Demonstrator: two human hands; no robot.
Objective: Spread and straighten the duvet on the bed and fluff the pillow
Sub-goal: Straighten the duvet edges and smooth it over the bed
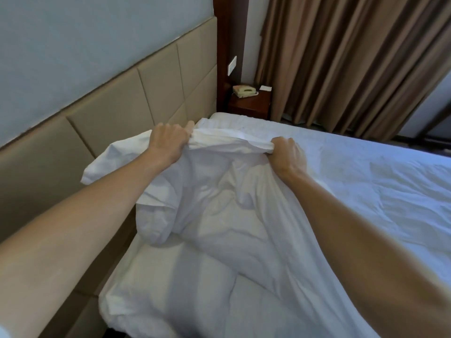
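Observation:
A white duvet (219, 198) lies crumpled and bunched near the head of the bed (366, 172). My left hand (168, 142) grips its top edge close to the headboard. My right hand (288, 154) grips the same edge further right, and the fabric is stretched between the two hands. A white pillow (151, 276) lies below the raised duvet at the near corner of the bed, partly covered by it.
A beige padded headboard (109, 106) runs along the left. A dark wooden nightstand (249, 103) with a beige telephone (244, 91) stands at the far corner. Brown curtains (341, 64) hang behind the bed on the right.

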